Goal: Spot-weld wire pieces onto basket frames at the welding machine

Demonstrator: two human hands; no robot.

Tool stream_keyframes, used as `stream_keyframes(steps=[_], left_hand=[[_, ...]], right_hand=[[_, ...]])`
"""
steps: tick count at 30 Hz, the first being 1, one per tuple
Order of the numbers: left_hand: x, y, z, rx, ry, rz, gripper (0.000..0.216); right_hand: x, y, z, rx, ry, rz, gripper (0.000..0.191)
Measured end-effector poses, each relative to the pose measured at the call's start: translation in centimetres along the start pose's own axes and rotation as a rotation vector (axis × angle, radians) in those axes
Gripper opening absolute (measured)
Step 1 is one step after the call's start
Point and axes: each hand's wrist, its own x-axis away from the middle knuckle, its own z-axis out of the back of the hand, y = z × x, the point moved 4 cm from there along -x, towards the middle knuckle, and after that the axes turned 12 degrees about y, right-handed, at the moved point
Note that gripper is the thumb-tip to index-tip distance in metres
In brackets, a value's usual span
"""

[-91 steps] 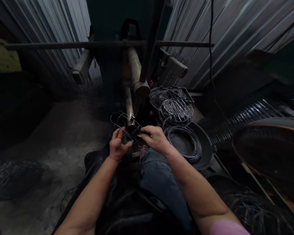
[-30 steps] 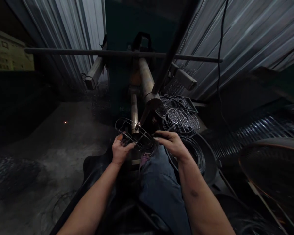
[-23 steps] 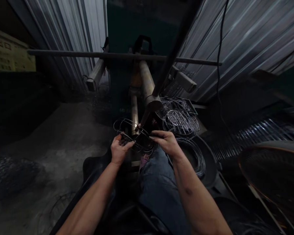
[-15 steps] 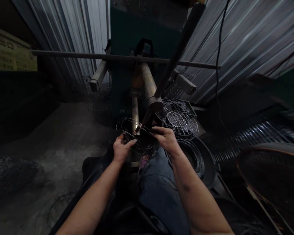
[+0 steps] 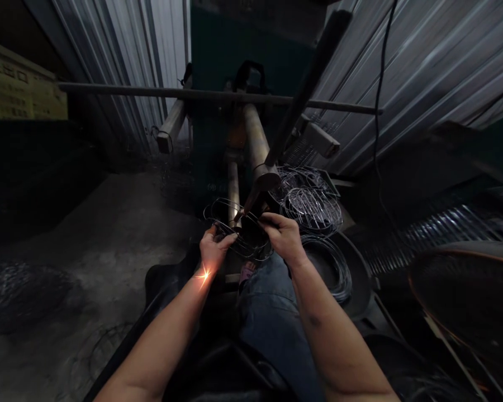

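A small round wire frame [image 5: 230, 226] sits under the tip of a spot welder's upper electrode arm [image 5: 255, 162]. My left hand [image 5: 215, 250] pinches its near left edge. My right hand [image 5: 281, 234] grips its right edge with curled fingers. A bright spark [image 5: 204, 274] glows beside my left wrist. The lower welder arm [image 5: 233, 187] runs beneath the frame.
Finished wire frames [image 5: 312, 201] are piled to the right, beside a dark pan holding wire rings [image 5: 331, 265]. A large round grille [image 5: 469, 296] lies at far right. A horizontal bar [image 5: 151, 89] crosses in front of corrugated metal walls. Concrete floor [image 5: 88, 251] spreads at left.
Both hands have shifted the wire frame slightly under the electrode tip, and a spark has appeared by my left wrist. The view has crept closer to the welder.
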Motion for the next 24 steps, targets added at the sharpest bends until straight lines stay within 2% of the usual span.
stream_keyframes(steps=[5, 8, 10, 11, 13, 15, 16, 19, 21, 24], left_hand=[[-0.4, -0.2, 0.0, -0.030, 0.008, -0.024, 0.060], [-0.3, 0.4, 0.3, -0.032, 0.009, -0.029, 0.057], [0.2, 0.9, 0.7, -0.033, 0.009, -0.033, 0.056], [0.6, 1.1, 1.0, -0.033, 0.002, -0.033, 0.056], [1.8, 1.1, 1.7, -0.038, -0.019, -0.033, 0.059], [3.5, 0.7, 2.5, -0.057, -0.033, -0.049, 0.064], [4.3, 0.5, 2.9, -0.078, -0.036, -0.069, 0.066], [6.4, 0.6, 3.2, -0.189, -0.051, -0.183, 0.068], [7.3, 1.8, 2.6, -0.289, -0.071, -0.297, 0.067], [8.3, 4.4, 0.7, -0.408, -0.108, -0.418, 0.068]], right_hand=[[-0.2, -0.2, -0.1, 0.057, 0.009, 0.047, 0.019], [0.6, -1.5, 0.5, 0.188, 0.110, 0.165, 0.020], [2.6, -2.8, 0.9, 0.271, 0.190, 0.292, 0.021], [4.2, -3.4, 0.9, 0.289, 0.190, 0.347, 0.021], [8.2, -3.6, 0.4, 0.276, 0.063, 0.383, 0.023], [12.8, -2.6, -0.7, 0.290, -0.173, 0.326, 0.028], [14.9, -1.8, -1.0, 0.338, -0.233, 0.263, 0.038], [19.4, 0.7, -1.6, 0.468, -0.295, 0.067, 0.067], [20.3, 1.4, -1.7, 0.459, -0.258, -0.009, 0.076], [18.9, 1.4, -0.8, 0.375, -0.050, -0.076, 0.072]])
